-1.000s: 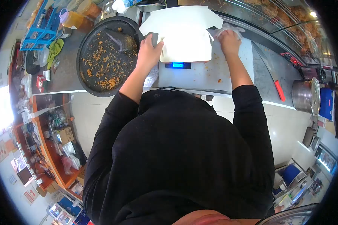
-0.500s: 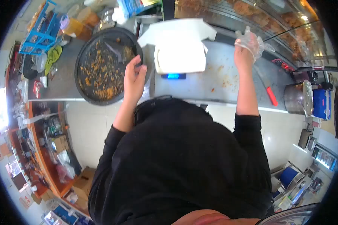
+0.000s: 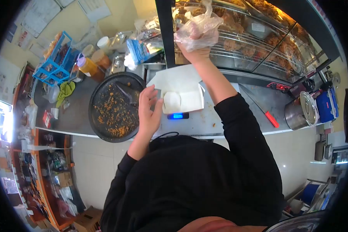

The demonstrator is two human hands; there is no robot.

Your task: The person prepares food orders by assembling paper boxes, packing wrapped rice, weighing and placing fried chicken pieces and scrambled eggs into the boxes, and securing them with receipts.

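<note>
An open white cardboard box (image 3: pixel 191 101) stands on a small scale with a lit blue display (image 3: pixel 178 116). Inside the box, at its left, sits a round white cup or lid. My left hand (image 3: pixel 149 112) is beside the box's left side, fingers apart and holding nothing visible; whether it touches the box I cannot tell. Reaching up past the box, my right hand (image 3: pixel 197 34) wears a loose clear plastic glove. It is in front of the display cabinet (image 3: pixel 255 50), where brown fried pieces lie on racks. The crumpled glove hides how those fingers are set.
Left of the box lies a round black tray (image 3: pixel 94 125) with orange crumbs and a dark scoop (image 3: pixel 125 92). A red-handled knife (image 3: pixel 272 119) and a metal pot (image 3: pixel 297 116) are on the right. A blue rack (image 3: pixel 56 63) and sauce bottle (image 3: pixel 85 66) stand back left.
My gloved right hand has moved from the counter's right up and left to the cabinet. The view has tilted up, showing more cabinet. My left hand stays near the box.
</note>
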